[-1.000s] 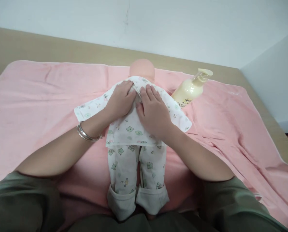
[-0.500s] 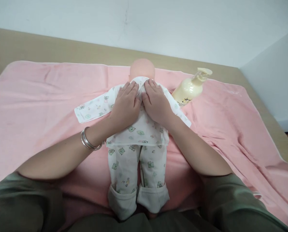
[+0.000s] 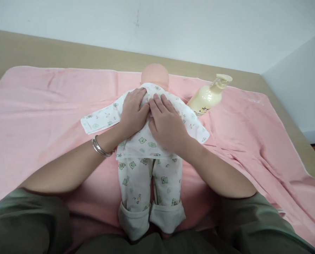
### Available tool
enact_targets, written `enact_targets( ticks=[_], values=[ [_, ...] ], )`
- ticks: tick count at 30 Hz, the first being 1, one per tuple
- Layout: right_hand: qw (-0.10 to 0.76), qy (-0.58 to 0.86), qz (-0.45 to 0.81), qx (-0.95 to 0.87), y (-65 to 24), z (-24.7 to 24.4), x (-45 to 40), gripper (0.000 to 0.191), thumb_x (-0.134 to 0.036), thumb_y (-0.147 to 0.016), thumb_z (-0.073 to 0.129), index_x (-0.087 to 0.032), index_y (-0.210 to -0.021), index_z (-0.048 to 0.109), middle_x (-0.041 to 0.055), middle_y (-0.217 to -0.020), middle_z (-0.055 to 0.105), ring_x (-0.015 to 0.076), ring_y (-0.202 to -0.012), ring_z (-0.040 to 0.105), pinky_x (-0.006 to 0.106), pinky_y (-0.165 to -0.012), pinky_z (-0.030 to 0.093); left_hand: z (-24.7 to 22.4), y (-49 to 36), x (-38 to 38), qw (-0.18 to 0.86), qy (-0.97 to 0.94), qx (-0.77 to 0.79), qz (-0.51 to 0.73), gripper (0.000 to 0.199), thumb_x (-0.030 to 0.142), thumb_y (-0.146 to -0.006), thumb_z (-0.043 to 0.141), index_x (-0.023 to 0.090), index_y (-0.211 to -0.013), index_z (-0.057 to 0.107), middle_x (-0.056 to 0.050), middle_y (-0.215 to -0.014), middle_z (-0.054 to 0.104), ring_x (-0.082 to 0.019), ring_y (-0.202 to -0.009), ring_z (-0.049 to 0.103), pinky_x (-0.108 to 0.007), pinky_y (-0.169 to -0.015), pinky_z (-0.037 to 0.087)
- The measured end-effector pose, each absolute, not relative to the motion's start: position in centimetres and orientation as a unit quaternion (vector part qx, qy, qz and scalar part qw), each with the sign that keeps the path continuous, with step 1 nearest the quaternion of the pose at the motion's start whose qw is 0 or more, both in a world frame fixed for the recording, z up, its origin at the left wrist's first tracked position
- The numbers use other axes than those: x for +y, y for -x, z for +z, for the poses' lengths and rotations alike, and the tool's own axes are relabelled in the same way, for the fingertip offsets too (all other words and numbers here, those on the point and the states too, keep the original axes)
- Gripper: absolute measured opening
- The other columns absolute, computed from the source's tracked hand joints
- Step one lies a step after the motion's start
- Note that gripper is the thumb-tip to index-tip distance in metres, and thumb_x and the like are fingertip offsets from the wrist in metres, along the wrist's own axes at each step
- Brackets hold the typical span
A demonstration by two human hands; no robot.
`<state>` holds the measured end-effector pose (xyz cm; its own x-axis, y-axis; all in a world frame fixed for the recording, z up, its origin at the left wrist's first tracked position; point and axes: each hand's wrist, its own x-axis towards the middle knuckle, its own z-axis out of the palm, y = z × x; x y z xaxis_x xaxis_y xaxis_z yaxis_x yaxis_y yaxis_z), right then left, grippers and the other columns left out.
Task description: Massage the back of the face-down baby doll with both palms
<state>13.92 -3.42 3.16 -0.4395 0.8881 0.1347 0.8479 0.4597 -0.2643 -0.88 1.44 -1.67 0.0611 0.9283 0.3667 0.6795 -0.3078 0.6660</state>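
A baby doll (image 3: 154, 74) lies with the bare back of its head toward me, its face hidden. It wears a white printed shirt (image 3: 144, 143) and matching trousers (image 3: 136, 183) with turned-up cuffs. My left hand (image 3: 134, 111) rests flat on the left of the shirt's upper back, fingers stretched toward the doll's head. Beside it my right hand (image 3: 168, 125) lies open on the middle and right of the back, a little lower, with fingers extended. Neither hand grips anything. Silver bangles (image 3: 99, 146) circle my left wrist.
Under the doll spreads a pink cloth (image 3: 46, 106), creased at the right, over a light wooden table (image 3: 67, 47). A cream pump bottle (image 3: 206, 97) leans or lies close to the doll's right-hand sleeve. A white wall (image 3: 199, 31) stands behind.
My right hand has slid down the doll's back and slightly left, uncovering more of the right shoulder. My left hand has shifted a little left. The doll and bottle stay in place.
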Motion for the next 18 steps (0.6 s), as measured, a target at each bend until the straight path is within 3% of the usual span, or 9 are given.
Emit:
enact_targets(
  ticks=[4, 9, 13, 16, 18],
  values=[
    [0.161, 0.511, 0.141, -0.832, -15.3, 2.6, -0.1, 0.062, -0.028, -0.106, 0.036, -0.011, -0.165, 0.040, 0.0081, -0.177, 0.029, 0.0286, -0.168, 0.018, 0.053, -0.140, 0.019, -1.7, 1.0, 1.5, 0.167, -0.713, 0.558, 0.391, 0.050, 0.029, -0.092, 0.042, 0.022, -0.138, 0.062, -0.010, -0.151, 0.063, -0.027, -0.145, 0.054, -0.046, -0.130, 0.038],
    [0.186, 0.520, 0.156, -0.819, -16.0, 2.5, 1.0, 0.063, -0.031, -0.103, 0.041, -0.012, -0.163, 0.043, 0.0091, -0.176, 0.030, 0.0270, -0.168, 0.019, 0.054, -0.139, 0.020, -1.8, 1.2, 1.5, 0.170, -0.711, 0.553, 0.400, 0.048, 0.030, -0.092, 0.044, 0.025, -0.136, 0.063, -0.008, -0.148, 0.065, -0.028, -0.141, 0.056, -0.049, -0.129, 0.040],
    [0.252, 0.530, 0.108, -0.802, -16.2, 4.1, -0.9, 0.059, -0.028, -0.102, 0.037, -0.019, -0.159, 0.048, 0.0040, -0.175, 0.036, 0.0221, -0.164, 0.032, 0.049, -0.136, 0.031, -1.3, 1.1, 1.1, 0.178, -0.709, 0.560, 0.390, 0.048, 0.030, -0.094, 0.043, 0.024, -0.137, 0.062, -0.008, -0.150, 0.064, -0.029, -0.143, 0.054, -0.048, -0.129, 0.039],
    [0.291, 0.517, 0.055, -0.803, -16.0, 4.3, -1.6, 0.057, -0.028, -0.102, 0.036, -0.019, -0.158, 0.049, 0.0019, -0.175, 0.034, 0.0198, -0.164, 0.030, 0.043, -0.136, 0.031, -0.9, 1.0, 0.9, 0.189, -0.705, 0.563, 0.387, 0.049, 0.029, -0.094, 0.042, 0.023, -0.139, 0.061, -0.009, -0.152, 0.062, -0.030, -0.146, 0.053, -0.050, -0.130, 0.038],
    [0.280, 0.511, 0.049, -0.811, -15.7, 3.6, -1.6, 0.055, -0.026, -0.103, 0.037, -0.019, -0.155, 0.052, 0.0038, -0.175, 0.035, 0.0212, -0.165, 0.028, 0.045, -0.137, 0.029, -0.9, 0.9, 0.8, 0.193, -0.703, 0.563, 0.390, 0.049, 0.029, -0.094, 0.042, 0.022, -0.138, 0.062, -0.010, -0.151, 0.063, -0.031, -0.145, 0.053, -0.051, -0.129, 0.038]
  ],
)
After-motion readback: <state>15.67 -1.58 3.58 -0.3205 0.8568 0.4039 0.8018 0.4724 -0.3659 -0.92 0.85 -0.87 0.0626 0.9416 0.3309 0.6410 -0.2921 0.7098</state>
